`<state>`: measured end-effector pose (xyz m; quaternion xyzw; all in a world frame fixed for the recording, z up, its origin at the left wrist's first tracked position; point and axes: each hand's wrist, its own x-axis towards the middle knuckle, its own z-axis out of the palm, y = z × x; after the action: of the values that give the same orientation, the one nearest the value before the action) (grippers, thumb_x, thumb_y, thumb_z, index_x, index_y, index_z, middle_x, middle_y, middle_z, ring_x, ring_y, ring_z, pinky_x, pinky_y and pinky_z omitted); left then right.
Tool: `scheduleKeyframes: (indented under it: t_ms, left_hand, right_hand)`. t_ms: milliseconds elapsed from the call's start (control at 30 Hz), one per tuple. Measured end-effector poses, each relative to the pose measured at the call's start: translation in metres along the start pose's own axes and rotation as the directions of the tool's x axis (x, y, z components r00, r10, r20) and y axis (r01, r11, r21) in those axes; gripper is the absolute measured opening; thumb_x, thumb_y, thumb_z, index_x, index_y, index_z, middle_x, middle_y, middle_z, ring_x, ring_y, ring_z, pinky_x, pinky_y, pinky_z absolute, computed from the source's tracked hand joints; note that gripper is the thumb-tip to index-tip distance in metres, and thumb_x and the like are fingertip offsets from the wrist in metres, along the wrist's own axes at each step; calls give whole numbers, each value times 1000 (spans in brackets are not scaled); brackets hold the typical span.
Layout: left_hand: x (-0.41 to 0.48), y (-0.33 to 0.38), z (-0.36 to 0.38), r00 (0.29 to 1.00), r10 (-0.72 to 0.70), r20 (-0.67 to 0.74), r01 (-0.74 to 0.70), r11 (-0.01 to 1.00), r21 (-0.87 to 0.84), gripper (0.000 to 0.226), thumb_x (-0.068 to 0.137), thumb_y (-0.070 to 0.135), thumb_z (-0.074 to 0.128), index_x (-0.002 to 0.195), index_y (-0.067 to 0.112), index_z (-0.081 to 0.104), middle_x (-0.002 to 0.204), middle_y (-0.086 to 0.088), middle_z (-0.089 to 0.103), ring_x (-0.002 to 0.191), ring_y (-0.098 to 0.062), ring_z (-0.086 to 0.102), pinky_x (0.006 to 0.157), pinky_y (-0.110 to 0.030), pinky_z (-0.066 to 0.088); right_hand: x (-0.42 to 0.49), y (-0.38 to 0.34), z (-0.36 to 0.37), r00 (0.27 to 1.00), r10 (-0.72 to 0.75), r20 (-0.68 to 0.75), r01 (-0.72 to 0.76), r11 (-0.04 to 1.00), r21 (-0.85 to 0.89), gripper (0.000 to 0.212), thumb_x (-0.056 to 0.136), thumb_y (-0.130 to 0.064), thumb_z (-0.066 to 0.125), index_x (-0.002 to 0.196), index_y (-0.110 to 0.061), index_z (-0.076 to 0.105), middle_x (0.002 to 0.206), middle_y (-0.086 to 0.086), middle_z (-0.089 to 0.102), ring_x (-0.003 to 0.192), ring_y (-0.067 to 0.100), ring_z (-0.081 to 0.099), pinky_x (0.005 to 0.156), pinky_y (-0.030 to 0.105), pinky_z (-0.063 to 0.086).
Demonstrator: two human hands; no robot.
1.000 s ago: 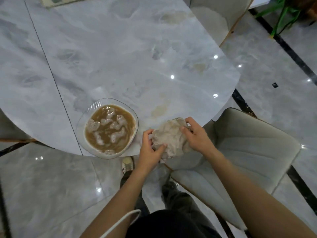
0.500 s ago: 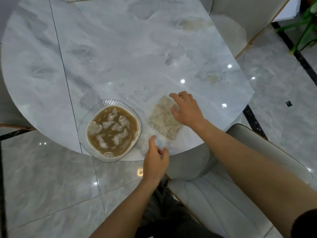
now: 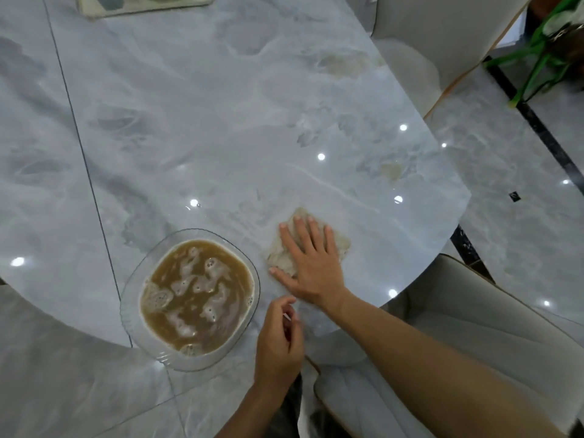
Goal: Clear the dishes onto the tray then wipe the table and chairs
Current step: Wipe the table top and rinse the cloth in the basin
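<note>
From the head camera, the only view I have, I judge the job to be at the start of the wiping stage with the clearing not quite finished. A glass dish (image 3: 202,230) of brown, foamy liquid still sits on the table (image 3: 221,121) at its near edge. What looks like the tray (image 3: 94,9) lies at the far edge, mostly cut off by the frame, so I cannot tell what is on it. The cloth (image 3: 339,245) is lying on the table, just right of the dish and apart from it. Pale brown marks (image 3: 392,170) remain further out on the marble, so most of the surface looks unwiped to me. The near chair (image 3: 474,311) and the far chair (image 3: 426,36) have yet to be done. My right hand (image 3: 311,263) lies flat on the cloth, fingers straight and slightly spread, pressing it down rather than gripping it. My left hand (image 3: 278,343) hangs over the table edge, beside the dish and close to the right wrist, with fingers loosely curled. I can make out nothing held in it.
</note>
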<state>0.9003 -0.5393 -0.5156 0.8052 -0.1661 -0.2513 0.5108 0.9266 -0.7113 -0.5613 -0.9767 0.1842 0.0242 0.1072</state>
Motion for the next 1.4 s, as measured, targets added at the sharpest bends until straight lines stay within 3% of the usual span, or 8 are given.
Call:
scheduleKeyframes:
  t_ms: [133,233,567,800,900,1067,1233,1400]
  left_hand:
    - [11,1,7,999,15,31,-15,1000,5,21,104,24,51,122,33,58,104,14,65,91,-13,66,78,-27,56]
    - [17,10,10,998,45,32,-46,999,20,23,106,17,53,122,32,57,105,13,65,93,-12,66,78,-18,53]
    - [56,24,44,980,190,-59,-184,978,102,19,103,15,52,120,16,60,106,5,59,96,-14,61,80,-20,52]
    - [112,51,76,947,321,35,-292,808,512,17,93,22,58,106,16,68,110,1,64,98,-20,58,76,-36,52]
    - [143,65,87,966,221,134,-253,706,661,44,90,37,68,128,17,63,130,-5,58,116,-31,54,91,-44,47]
    - [199,89,89,973,38,226,-204,597,776,94,79,66,72,155,22,38,160,-10,34,146,-36,30,116,-50,30]
    - [252,102,61,954,-127,270,-172,504,846,117,75,75,73,165,25,17,172,-10,13,157,-33,12,125,-55,22]
    - [264,109,46,920,-234,314,-183,452,873,141,64,75,82,167,20,4,175,-2,-2,160,-25,1,125,-55,21]
  right_hand:
    - [5,4,4,1000,3,3,-3,1000,-22,77,102,-67,33,165,-27,15,173,7,8,160,31,5,124,59,12]
    - [8,16,7,1000,21,-10,-21,999,-30,71,104,-61,30,165,-27,15,173,6,7,160,29,4,126,56,10]
    - [2,97,-4,995,91,-46,-90,996,23,64,109,-46,27,166,-24,8,174,3,1,160,22,-3,128,52,8]
    - [-22,173,-14,957,268,-113,-264,963,53,64,108,-46,26,166,-23,11,173,3,8,160,22,3,128,51,8]
    - [-22,197,-17,924,357,-141,-357,934,26,63,108,-46,24,165,-21,13,173,7,11,160,25,7,128,50,8]
    - [-10,233,-21,879,442,-179,-437,897,69,63,109,-45,23,165,-16,15,172,13,13,159,30,11,128,51,9]
    - [20,263,-28,855,477,-205,-467,879,100,64,109,-44,20,165,-12,15,171,16,15,159,31,12,128,50,12]
    - [47,292,-39,899,396,-188,-380,918,115,63,109,-42,21,164,-10,18,170,19,18,158,32,14,128,49,12]
